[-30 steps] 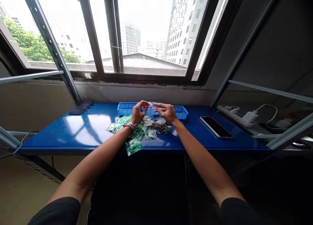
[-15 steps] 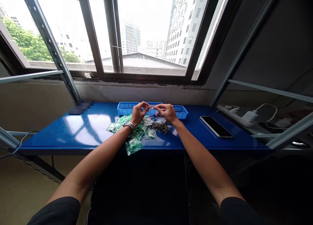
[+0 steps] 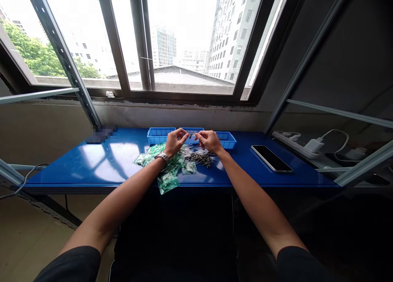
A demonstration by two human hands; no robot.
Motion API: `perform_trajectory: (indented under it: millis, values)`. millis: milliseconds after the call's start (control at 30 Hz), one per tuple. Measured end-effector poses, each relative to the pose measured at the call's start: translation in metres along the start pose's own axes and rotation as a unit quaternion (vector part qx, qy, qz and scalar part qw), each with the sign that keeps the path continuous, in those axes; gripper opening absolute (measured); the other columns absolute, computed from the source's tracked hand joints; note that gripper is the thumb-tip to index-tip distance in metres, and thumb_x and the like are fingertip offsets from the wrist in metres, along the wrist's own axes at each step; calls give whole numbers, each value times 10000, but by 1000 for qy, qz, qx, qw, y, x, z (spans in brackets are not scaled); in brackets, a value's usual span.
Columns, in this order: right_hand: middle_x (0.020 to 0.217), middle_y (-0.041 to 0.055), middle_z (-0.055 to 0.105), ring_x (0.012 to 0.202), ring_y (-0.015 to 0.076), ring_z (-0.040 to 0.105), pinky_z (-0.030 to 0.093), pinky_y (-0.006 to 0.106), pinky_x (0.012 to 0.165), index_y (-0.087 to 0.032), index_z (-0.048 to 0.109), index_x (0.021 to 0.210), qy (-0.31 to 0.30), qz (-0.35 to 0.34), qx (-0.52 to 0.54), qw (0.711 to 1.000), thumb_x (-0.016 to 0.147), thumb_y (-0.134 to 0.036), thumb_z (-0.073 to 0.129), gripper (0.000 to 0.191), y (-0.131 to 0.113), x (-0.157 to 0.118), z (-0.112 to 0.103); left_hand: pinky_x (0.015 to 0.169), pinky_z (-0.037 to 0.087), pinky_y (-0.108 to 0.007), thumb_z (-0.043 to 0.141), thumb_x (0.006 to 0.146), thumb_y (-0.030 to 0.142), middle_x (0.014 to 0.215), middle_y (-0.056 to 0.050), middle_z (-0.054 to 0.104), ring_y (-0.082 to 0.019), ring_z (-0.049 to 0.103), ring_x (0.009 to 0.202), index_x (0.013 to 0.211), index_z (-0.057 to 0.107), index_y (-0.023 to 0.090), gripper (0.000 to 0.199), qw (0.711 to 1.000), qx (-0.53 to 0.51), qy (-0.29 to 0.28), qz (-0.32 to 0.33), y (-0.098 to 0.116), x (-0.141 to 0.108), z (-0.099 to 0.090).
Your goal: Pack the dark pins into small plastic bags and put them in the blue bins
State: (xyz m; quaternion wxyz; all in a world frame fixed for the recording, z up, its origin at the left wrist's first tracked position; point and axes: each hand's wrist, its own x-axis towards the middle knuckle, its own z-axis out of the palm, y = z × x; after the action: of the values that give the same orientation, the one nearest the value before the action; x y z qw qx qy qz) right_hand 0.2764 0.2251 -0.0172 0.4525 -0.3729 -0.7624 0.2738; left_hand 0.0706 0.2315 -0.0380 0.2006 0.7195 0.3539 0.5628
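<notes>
Between my two hands a small clear plastic bag (image 3: 192, 132) is stretched, with something small and dark showing in it. My left hand (image 3: 175, 143) pinches its left side with thumb and finger; a metal watch (image 3: 162, 155) is on that wrist. My right hand (image 3: 211, 141) pinches the right side, other fingers curled. Below the hands lies a heap of green plastic packets (image 3: 168, 182), their contents too small to name. Beside it, a pile of thin dark and brass-coloured screw-like pieces (image 3: 201, 159) lies under my right hand. A clear packet (image 3: 188, 168) rests in front of them.
Three blue bins stand behind my hands: a left bin (image 3: 159, 134), a middle bin (image 3: 196, 130) partly hidden, and a right bin (image 3: 227, 141). A phone (image 3: 272, 159) lies on the blue table (image 3: 76, 167). A charger (image 3: 313, 145) and cables are at the right.
My hands have drawn slightly apart, and the clear bag now shows more openly between them. The dark piece in it has come into view. The heaps look the same.
</notes>
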Motion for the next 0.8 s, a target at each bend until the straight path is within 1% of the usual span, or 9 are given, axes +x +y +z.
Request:
perform_trajectory:
  millis: [233, 300, 400, 467, 567, 667, 733, 800]
  values:
    - [507, 5, 604, 380, 133, 530, 446, 258, 434, -150, 777, 842, 13, -1, -7, 1000, 902, -665, 630, 539, -2, -1, 0, 437, 247, -222, 708, 916, 484, 546, 0, 578, -95, 421, 435, 826, 677, 162, 335, 1000, -26, -9, -9, 1, -1, 0]
    - [509, 9, 612, 382, 136, 534, 453, 261, 433, -145, 794, 881, 17, 5, -3, 1000, 888, -682, 640, 559, -2, 0, 0, 426, 270, -216, 710, 913, 488, 531, 6, 571, -95, 433, 424, 828, 675, 162, 339, 999, -34, -12, -14, 1, -1, 0]
    - [544, 28, 653, 387, 149, 557, 454, 266, 414, -139, 807, 929, 24, 13, 12, 1000, 867, -688, 666, 570, -2, 0, 1, 441, 358, -216, 707, 918, 484, 536, -1, 611, -111, 505, 434, 849, 682, 159, 333, 999, -44, -16, -18, 1, -1, 0]
    - [631, 58, 715, 407, 162, 600, 460, 268, 403, -141, 811, 952, 24, 10, 22, 999, 863, -670, 686, 551, -2, 0, 0, 473, 411, -223, 705, 924, 471, 573, -21, 664, -129, 574, 471, 868, 688, 158, 319, 999, -41, -15, -12, 2, -1, 0]
    - [882, 112, 797, 507, 193, 698, 474, 260, 399, -155, 813, 998, 26, 3, 27, 999, 879, -617, 702, 489, -4, 0, 0, 537, 475, -236, 697, 940, 433, 703, -60, 748, -162, 681, 592, 889, 698, 163, 275, 1000, -29, -6, 4, 3, 0, -1]
    - [1110, 129, 789, 670, 233, 771, 499, 249, 403, -176, 805, 1092, 32, 1, 33, 999, 884, -561, 715, 447, -3, 0, 0, 581, 502, -244, 692, 943, 354, 897, -83, 792, -185, 736, 742, 945, 711, 179, 176, 1000, -5, 16, 17, 3, 0, -1]
    - [1186, 118, 772, 752, 248, 788, 511, 241, 406, -194, 792, 1152, 34, -5, 38, 999, 887, -525, 715, 431, -1, 0, 0, 594, 503, -240, 692, 930, 282, 997, -82, 794, -195, 747, 835, 984, 714, 191, 107, 999, 13, 33, 21, 2, 1, -1]
    - [1211, 105, 764, 788, 250, 792, 520, 235, 411, -208, 786, 1178, 37, -14, 36, 999, 891, -493, 711, 411, 1, 1, 1, 622, 512, -239, 685, 917, 218, 1045, -78, 791, -203, 749, 914, 1006, 709, 198, 95, 999, 22, 39, 25, 3, 1, -2]
